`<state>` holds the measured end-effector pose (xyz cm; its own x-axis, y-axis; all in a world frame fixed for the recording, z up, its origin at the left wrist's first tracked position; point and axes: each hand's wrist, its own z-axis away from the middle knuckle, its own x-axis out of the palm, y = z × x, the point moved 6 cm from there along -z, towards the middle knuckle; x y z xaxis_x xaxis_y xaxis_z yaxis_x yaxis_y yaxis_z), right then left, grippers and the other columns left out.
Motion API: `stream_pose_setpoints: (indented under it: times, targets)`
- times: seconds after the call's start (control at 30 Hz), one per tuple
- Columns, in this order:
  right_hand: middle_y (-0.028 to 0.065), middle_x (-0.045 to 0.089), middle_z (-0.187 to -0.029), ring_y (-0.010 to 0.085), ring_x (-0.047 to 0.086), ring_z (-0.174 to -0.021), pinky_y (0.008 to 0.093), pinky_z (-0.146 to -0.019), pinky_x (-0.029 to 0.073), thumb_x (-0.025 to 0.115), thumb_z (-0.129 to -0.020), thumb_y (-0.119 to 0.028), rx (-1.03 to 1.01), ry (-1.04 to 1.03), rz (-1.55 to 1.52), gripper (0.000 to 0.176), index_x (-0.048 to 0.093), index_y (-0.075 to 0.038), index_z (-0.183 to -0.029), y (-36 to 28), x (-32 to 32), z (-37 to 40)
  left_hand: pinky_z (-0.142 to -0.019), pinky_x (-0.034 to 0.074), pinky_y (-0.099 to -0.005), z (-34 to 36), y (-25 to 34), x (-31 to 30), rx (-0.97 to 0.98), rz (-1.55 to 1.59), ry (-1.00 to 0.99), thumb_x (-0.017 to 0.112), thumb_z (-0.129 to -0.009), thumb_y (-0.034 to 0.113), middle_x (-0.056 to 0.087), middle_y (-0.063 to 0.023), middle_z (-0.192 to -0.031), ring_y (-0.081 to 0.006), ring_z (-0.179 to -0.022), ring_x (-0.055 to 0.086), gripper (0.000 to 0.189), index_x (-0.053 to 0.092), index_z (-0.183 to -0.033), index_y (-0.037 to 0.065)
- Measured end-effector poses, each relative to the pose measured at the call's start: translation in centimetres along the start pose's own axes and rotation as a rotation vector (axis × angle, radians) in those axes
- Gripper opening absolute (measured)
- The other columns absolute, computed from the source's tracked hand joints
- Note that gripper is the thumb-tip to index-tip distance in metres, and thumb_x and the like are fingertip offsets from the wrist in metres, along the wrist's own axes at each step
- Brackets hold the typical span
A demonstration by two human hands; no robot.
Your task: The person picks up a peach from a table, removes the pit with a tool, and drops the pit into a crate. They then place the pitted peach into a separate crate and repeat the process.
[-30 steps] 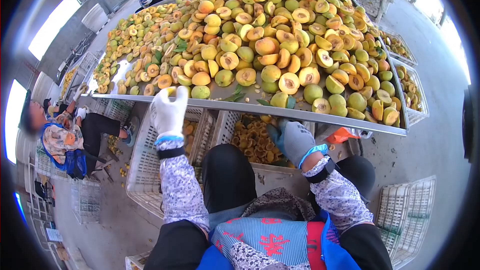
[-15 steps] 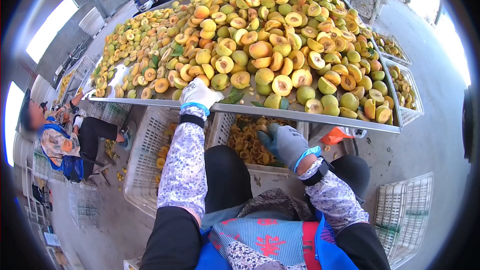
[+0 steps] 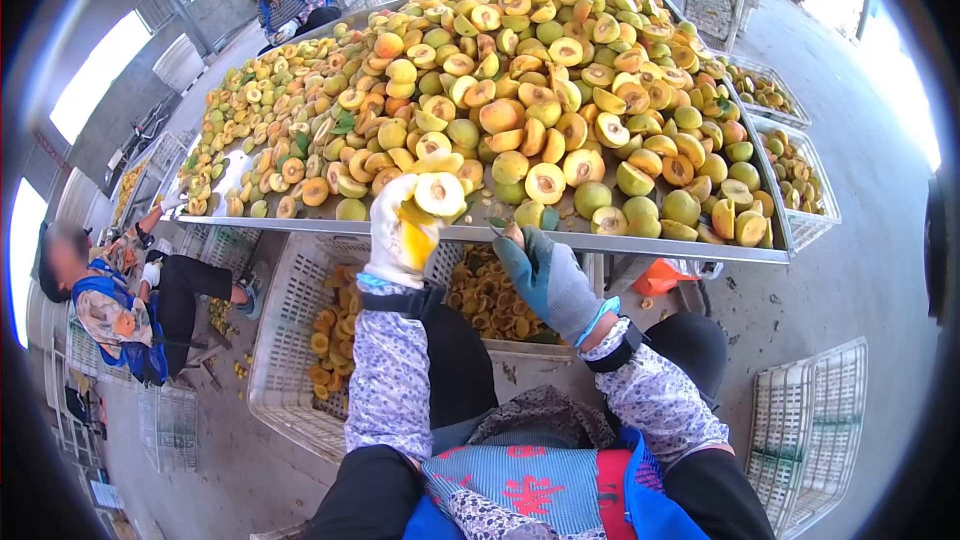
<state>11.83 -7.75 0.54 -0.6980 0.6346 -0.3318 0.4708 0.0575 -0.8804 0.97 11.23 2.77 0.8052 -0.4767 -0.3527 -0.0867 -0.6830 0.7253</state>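
Observation:
My left hand (image 3: 393, 235), in a white glove with yellow on its palm side, is closed around a halved apricot (image 3: 439, 194) whose cut face and stone show. It is raised at the table's near edge. My right hand (image 3: 560, 285), in a grey and blue glove, is closed just to the right, below the table rim. A small brownish tip (image 3: 514, 234) pokes out by its thumb and fingers; I cannot make out what it is. A heap of whole and halved apricots (image 3: 525, 115) covers much of the metal-rimmed table (image 3: 620, 244).
Under the table stand a white crate (image 3: 285, 340) with apricot halves and another crate (image 3: 530, 347) of halves. More filled crates (image 3: 810, 225) line the right side. A crate (image 3: 805, 430) stands at lower right. Co-workers (image 3: 120, 290) sit left and across the table.
My left hand has come back from the heap, lifting a halved apricot. My right hand has moved left and up toward it, and the brownish tip now shows.

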Motion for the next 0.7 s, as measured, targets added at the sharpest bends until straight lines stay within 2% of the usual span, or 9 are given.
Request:
stream_pose_setpoints:
  times: [0.03,0.1,0.17,0.33,0.37,0.43,0.5,0.57,0.7]
  targets:
    - [0.0264,0.063,-0.074,0.0471,0.063,-0.072,0.0499,-0.059,0.046,0.06,-0.1,-0.031,0.0,0.007,-0.002,0.032,0.061,-0.001,-0.091,0.0,0.2,-0.2,-0.089,0.056,-0.0348,0.1,0.7,0.9,0.094,-0.039,0.067,0.069,-0.084,-0.002,0.072,-0.0166,-0.111,-0.026,-0.098,0.071,0.028,0.062,-0.111,-0.003]
    - [0.0264,0.062,-0.072,0.0477,0.062,-0.071,0.05,-0.059,0.046,0.059,-0.101,-0.032,0.005,0.018,-0.005,0.033,0.06,0.0,-0.09,-0.1,0.5,-0.4,-0.088,0.057,-0.0348,0.4,1.5,2.7,0.095,0.113,0.099,0.063,-0.09,0.002,0.071,-0.0179,-0.113,-0.026,-0.098,0.071,0.029,0.059,-0.117,-0.005]
    - [0.0268,0.062,-0.073,0.048,0.062,-0.071,0.0502,-0.059,0.046,0.059,-0.101,-0.032,-0.018,0.018,-0.053,0.034,0.06,0.0,-0.091,-0.3,0.5,-0.6,-0.086,0.058,-0.0351,0.3,4.0,4.6,-0.092,0.49,0.031,0.05,-0.101,0.013,0.07,-0.0195,-0.117,-0.0266,-0.098,0.071,0.033,0.056,-0.126,-0.008]
    - [0.0278,0.062,-0.073,0.0488,0.062,-0.072,0.0515,-0.059,0.046,0.059,-0.101,-0.034,-0.01,0.012,-0.062,0.035,0.061,0.0,-0.092,0.0,0.6,-0.8,-0.083,0.058,-0.034,1.4,5.2,6.5,-0.154,0.28,0.013,0.039,-0.108,0.039,0.07,-0.0184,-0.112,-0.0251,-0.095,0.069,0.051,0.057,-0.127,-0.005]
    - [0.0279,0.062,-0.073,0.0489,0.062,-0.072,0.0517,-0.059,0.046,0.059,-0.101,-0.034,-0.013,0.01,-0.037,0.036,0.061,0.0,-0.091,0.0,0.8,-0.7,-0.082,0.057,-0.0351,1.8,3.5,7.2,-0.384,0.75,0.072,0.036,-0.109,0.042,0.07,-0.0174,-0.11,-0.0252,-0.095,0.069,0.053,0.058,-0.126,-0.003]
    - [0.0281,0.062,-0.073,0.0492,0.062,-0.072,0.052,-0.06,0.047,0.059,-0.101,-0.036,-0.013,-0.011,-0.015,0.037,0.062,0.0,-0.091,0.0,1.0,-0.6,-0.082,0.058,-0.0358,1.9,3.5,7.0,-0.267,0.594,0.154,0.038,-0.108,0.042,0.07,-0.0173,-0.11,-0.0256,-0.093,0.069,0.052,0.058,-0.125,-0.003]
    - [0.0285,0.063,-0.073,0.0496,0.062,-0.073,0.0522,-0.06,0.047,0.058,-0.101,-0.037,-0.007,-0.045,-0.021,0.038,0.063,0.0,-0.092,0.1,1.2,-0.5,-0.081,0.058,-0.0368,2.1,3.7,7.1,-0.292,0.674,0.235,0.04,-0.108,0.043,0.07,-0.0171,-0.108,-0.0261,-0.092,0.069,0.052,0.059,-0.124,-0.003]
    - [0.0273,0.066,-0.081,0.0452,0.067,-0.079,0.047,-0.064,0.051,0.058,-0.102,-0.029,0.002,-0.089,0.027,0.03,0.065,0.001,-0.102,0.6,2.0,0.1,-0.081,0.058,-0.0379,2.4,4.3,7.5,-0.463,0.99,0.308,0.043,-0.107,0.045,0.07,-0.0169,-0.107,-0.0266,-0.091,0.069,0.053,0.06,-0.123,-0.003]
    - [0.0267,0.069,-0.088,0.0436,0.069,-0.085,0.0436,-0.069,0.054,0.058,-0.102,-0.024,0.093,-0.123,-0.052,0.028,0.066,0.0,-0.113,0.9,2.6,0.5,-0.08,0.058,-0.0395,2.6,3.2,7.1,-0.427,0.892,0.308,0.045,-0.105,0.047,0.071,-0.0177,-0.103,-0.0278,-0.09,0.069,0.056,0.062,-0.12,-0.003]
